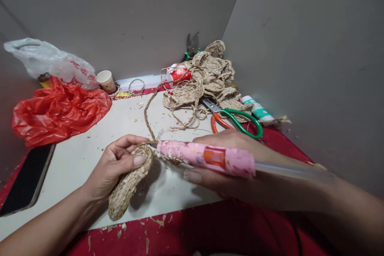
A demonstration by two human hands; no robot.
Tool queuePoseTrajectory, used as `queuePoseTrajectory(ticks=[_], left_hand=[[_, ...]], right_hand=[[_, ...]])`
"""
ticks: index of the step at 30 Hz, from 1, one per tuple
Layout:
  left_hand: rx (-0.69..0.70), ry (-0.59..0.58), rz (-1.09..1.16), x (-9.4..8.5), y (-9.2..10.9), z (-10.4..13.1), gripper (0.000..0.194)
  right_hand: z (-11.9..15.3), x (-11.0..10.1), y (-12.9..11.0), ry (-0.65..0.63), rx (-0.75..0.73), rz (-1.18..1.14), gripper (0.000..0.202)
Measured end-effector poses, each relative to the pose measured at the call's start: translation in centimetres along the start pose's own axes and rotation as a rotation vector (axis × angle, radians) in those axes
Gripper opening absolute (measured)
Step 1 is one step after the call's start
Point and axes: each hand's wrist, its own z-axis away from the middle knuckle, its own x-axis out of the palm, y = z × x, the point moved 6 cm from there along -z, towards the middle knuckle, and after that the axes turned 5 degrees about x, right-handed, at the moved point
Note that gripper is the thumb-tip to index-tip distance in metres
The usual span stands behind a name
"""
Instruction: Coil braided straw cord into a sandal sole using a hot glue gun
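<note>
One straw piece (pixel 129 188) — left hand (pixel 109 168); one glue gun (pixel 186 154) — right hand (pixel 235 188).

This looks like a craft workshop corner: grey partition walls (pixel 150 8) flank a red-covered table (pixel 192 234) bearing a pink hot-glue gun (pixel 184 154), green-handled scissors (pixel 220 109), pliers (pixel 192 43), heaped braided-straw pieces (pixel 207 72) and scattered fibre scraps (pixel 159 221), all signs of handwork.

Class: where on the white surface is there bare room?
Mostly bare: the white surface between the phone and left hand, and between the red bag and cord. Crowded: far right, with straw heap and scissors.
</note>
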Motion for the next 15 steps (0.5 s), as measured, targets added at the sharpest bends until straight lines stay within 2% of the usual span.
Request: queuePoseTrajectory(ticks=[8,15], left_hand=[[0.018,0.017,-0.031,0.11,0.21,0.03,0.031],[0.040,-0.014,-0.050,0.02,0.18,0.13,0.029]], right_hand=[[-0.40,0.31,0.47,-0.066,0.012,-0.167,0.021],[-0.33,-0.02,0.58,-0.015,0.016,-0.201,0.028]])
